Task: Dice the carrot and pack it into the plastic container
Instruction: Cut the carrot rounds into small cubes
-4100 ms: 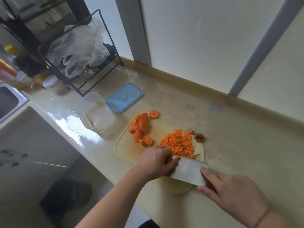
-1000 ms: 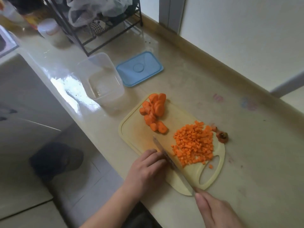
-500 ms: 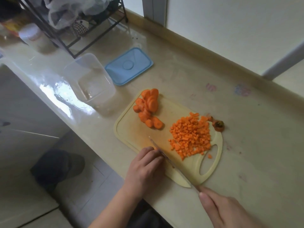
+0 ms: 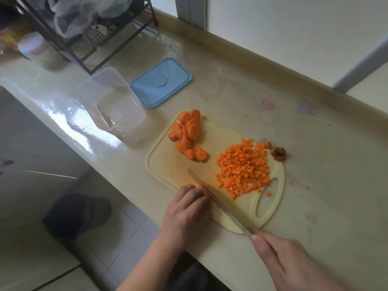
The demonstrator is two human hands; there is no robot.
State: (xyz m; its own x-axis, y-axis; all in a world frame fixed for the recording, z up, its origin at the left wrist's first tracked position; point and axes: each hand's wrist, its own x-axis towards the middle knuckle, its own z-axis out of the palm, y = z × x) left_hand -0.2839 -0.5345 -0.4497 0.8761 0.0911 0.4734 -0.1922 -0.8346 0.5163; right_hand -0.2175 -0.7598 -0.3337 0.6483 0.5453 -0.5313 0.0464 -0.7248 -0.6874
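A pale yellow cutting board (image 4: 168, 164) lies on the counter. A pile of diced carrot (image 4: 243, 166) covers its right side and a heap of round carrot slices (image 4: 188, 133) sits at its far left corner. My left hand (image 4: 186, 213) holds a small stack of carrot slices (image 4: 202, 191) down at the board's near edge, fingers curled over them. My right hand (image 4: 287, 263) grips the handle of a knife (image 4: 212, 196), whose blade stands edge-down against that stack. The clear plastic container (image 4: 109, 101) stands left of the board with nothing in it.
A blue lid (image 4: 160, 81) lies beyond the container. The carrot top (image 4: 278, 154) sits off the board's far right edge. A black wire rack (image 4: 90, 32) with plastic bags and a white jar (image 4: 38, 50) stand at the far left. The counter edge runs just under my left hand.
The knife has gone from lying flat under both hands to standing edge-down beside my left fingers. A bit of orange carrot now shows at my left fingertips. The view shifted slightly.
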